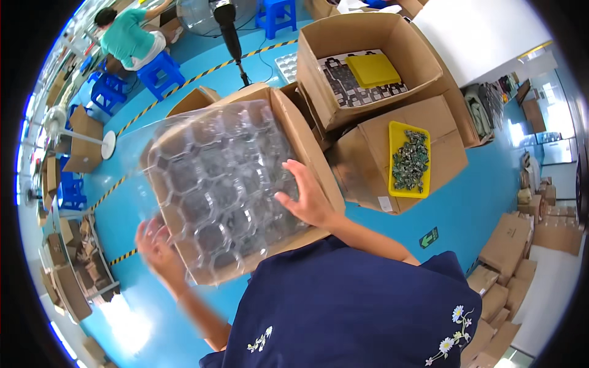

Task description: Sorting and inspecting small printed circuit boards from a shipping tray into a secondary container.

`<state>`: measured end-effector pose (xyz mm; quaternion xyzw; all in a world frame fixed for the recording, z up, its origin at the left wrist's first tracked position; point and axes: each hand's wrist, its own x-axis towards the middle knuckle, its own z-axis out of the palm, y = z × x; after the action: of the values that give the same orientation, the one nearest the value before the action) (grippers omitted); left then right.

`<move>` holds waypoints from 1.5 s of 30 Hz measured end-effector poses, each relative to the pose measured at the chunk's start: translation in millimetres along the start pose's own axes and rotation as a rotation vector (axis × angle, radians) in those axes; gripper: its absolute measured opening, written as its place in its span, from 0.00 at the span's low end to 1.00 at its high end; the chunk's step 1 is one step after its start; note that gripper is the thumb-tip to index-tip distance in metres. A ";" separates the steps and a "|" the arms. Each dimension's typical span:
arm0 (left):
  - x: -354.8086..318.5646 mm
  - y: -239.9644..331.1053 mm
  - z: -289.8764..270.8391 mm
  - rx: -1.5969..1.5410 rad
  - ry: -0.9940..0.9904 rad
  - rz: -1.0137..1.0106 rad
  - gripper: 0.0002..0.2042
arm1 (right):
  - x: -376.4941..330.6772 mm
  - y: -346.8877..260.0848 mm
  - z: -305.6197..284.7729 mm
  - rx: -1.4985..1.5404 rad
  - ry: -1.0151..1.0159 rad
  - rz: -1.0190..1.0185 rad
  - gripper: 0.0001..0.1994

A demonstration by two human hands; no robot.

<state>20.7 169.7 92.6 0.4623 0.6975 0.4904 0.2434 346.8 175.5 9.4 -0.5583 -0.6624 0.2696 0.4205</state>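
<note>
A clear plastic blister tray (224, 193) with rows of rounded pockets lies tilted across the top of an open cardboard box (310, 153) in front of me. Its far left part sticks out past the box. Over the tray's right side is my right hand (311, 199), thumb and fingers apart, gripping nothing. My left hand (158, 250) is at the tray's near left edge, blurred by motion, its fingers spread. Some of those fingers show through the clear plastic. Whether either hand touches the tray is hard to make out.
At right, a yellow tray (392, 190) of small metallic parts sits on a closed carton (362, 147). Behind it an open carton (331, 73) holds a yellow lid (374, 69). A fan (228, 30) stands ahead; a person (129, 40) sits on a blue stool (161, 73) far left.
</note>
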 end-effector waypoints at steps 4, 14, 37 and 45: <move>9.4 40.6 -57.3 -0.057 0.092 0.030 0.20 | 2.1 -7.6 -3.0 0.182 -0.069 0.111 0.43; 11.7 123.3 82.5 -0.465 -0.070 0.190 0.31 | 50.8 78.2 -166.3 0.795 0.281 0.418 0.18; -62.9 -11.4 120.8 -0.422 -0.271 -0.357 0.16 | 67.3 297.4 -70.3 0.785 0.855 0.839 0.27; -17.3 -77.5 152.7 0.239 -0.446 -0.030 0.19 | 45.0 201.7 -94.8 0.482 0.896 0.950 0.41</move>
<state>118.2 217.4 -41.0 0.5744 0.6862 0.2867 0.3422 530.5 255.0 -98.4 -0.7362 -0.0307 0.3075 0.6021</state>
